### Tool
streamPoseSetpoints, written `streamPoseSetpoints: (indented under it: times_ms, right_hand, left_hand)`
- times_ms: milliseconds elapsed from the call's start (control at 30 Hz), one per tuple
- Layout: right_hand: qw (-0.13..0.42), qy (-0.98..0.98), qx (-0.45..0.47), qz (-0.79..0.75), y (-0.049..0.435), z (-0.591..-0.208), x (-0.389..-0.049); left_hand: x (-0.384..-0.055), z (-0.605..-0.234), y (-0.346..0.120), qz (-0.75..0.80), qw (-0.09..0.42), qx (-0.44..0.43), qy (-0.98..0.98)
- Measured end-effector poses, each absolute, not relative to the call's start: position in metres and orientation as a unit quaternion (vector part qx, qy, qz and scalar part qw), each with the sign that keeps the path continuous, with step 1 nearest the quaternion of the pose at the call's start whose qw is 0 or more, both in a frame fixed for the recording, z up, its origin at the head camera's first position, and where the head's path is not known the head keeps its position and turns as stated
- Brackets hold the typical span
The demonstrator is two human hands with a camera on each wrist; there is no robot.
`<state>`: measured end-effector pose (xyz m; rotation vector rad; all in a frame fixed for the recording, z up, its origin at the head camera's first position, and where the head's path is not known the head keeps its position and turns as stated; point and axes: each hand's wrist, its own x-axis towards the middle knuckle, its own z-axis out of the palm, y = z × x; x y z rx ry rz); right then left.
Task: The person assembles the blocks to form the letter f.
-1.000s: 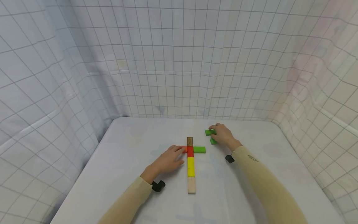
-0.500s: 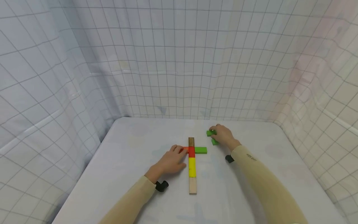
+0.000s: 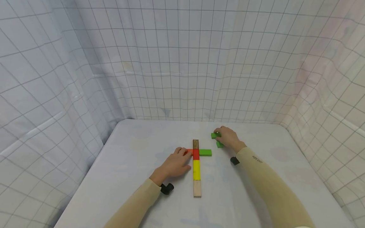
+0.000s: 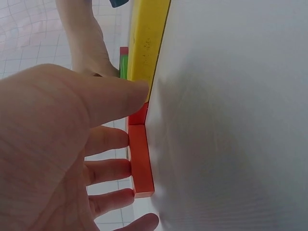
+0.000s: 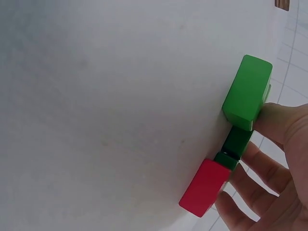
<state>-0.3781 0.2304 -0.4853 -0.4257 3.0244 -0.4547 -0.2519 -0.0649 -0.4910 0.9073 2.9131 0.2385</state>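
My left hand (image 3: 175, 163) lies beside a cross of flat blocks, its fingers reaching straight to an orange block (image 4: 141, 163). In the left wrist view its thumb tip overlaps the yellow block (image 4: 147, 43). The upright of the cross has a brown block (image 3: 195, 144), a red block (image 3: 196, 154), the yellow one and a pale wood block (image 3: 197, 188). A green block (image 3: 205, 153) forms the right arm. My right hand (image 3: 228, 137) curls thumb and fingers round a green block (image 3: 213, 136). Close by are another green block (image 5: 248, 91) and a red block (image 5: 204, 187).
All the blocks stand on a white-covered table (image 3: 137, 142). White gridded curtains (image 3: 182, 79) hang behind it and along both sides. A dark wrist camera (image 3: 167, 189) hangs below the left wrist, another wrist camera (image 3: 235, 161) below the right.
The left hand has shifted slightly to the right, as the whole head view has. Both hands stay at the same blocks.
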Motion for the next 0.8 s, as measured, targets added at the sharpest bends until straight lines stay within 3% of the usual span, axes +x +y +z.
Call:
streamPoseSetpoints:
  times_ms: [800]
  right_hand:
    - [-0.014, 0.971, -0.182, -0.152, 0.2275, -0.4778, -0.3743]
  left_hand:
    - [-0.2526, -0.4939, -0.0650, 0.079, 0.033, 0.286, 0.954]
